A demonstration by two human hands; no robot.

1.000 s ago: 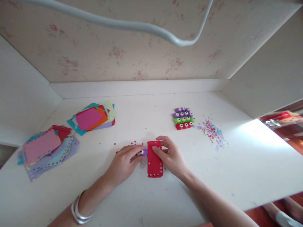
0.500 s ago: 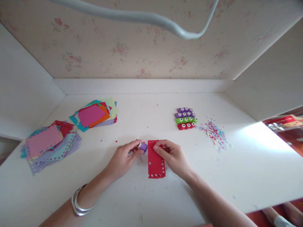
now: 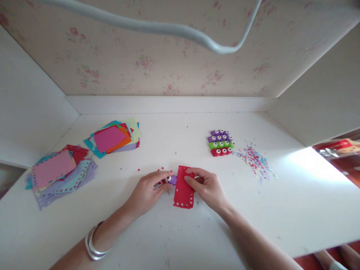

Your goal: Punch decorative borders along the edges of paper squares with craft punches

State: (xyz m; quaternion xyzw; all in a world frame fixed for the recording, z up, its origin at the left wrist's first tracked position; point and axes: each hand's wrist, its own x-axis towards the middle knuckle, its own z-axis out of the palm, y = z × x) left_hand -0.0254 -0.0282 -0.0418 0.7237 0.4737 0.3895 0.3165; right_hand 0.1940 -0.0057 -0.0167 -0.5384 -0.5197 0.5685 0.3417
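A small purple paper punch (image 3: 172,180) with a white-and-black eye-like button is gripped in my left hand (image 3: 149,189), between thumb and fingers. It sits at the left edge of a red paper card (image 3: 184,189); whether the card is inside its slot I cannot tell. My right hand (image 3: 206,185) pinches the upper right part of this card between thumb and fingers. Small cut-out holes run along the card's top, bottom and lower right edges, with one on the left. A few tiny red paper bits (image 3: 162,168) lie beyond my left hand.
Uncut coloured cards (image 3: 111,138) are stacked at the back left, with punched cards (image 3: 53,168) piled nearer on the left. Rows of purple, green and red punches (image 3: 221,144) stand at the right beside scattered confetti (image 3: 255,161). A pale cable or tube (image 3: 157,27) crosses above.
The red card has tilted, its lower end swinging left. My left hand has brought the punch slightly right against the card's left edge, and its eye-like button now faces more toward me.
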